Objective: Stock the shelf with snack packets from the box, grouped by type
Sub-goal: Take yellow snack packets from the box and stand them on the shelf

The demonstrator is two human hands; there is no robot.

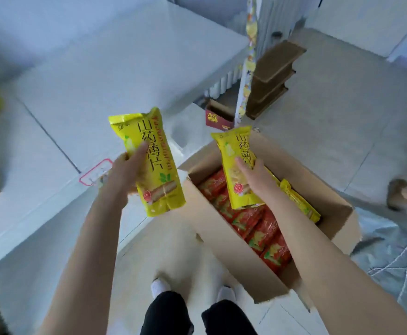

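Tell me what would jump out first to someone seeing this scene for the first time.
A yellow packet in the grip of the left hand, held up beside the white shelf, and a second yellow packet in the grip of the right hand, above the open cardboard box, stand out first. Below them, red packets fill that box in a row.

Left yellow packet (159, 165) and right yellow packet (231, 151): both print 山药薄片, black, vertical. Red carton (218, 119): yellow characters, too blurred to read.
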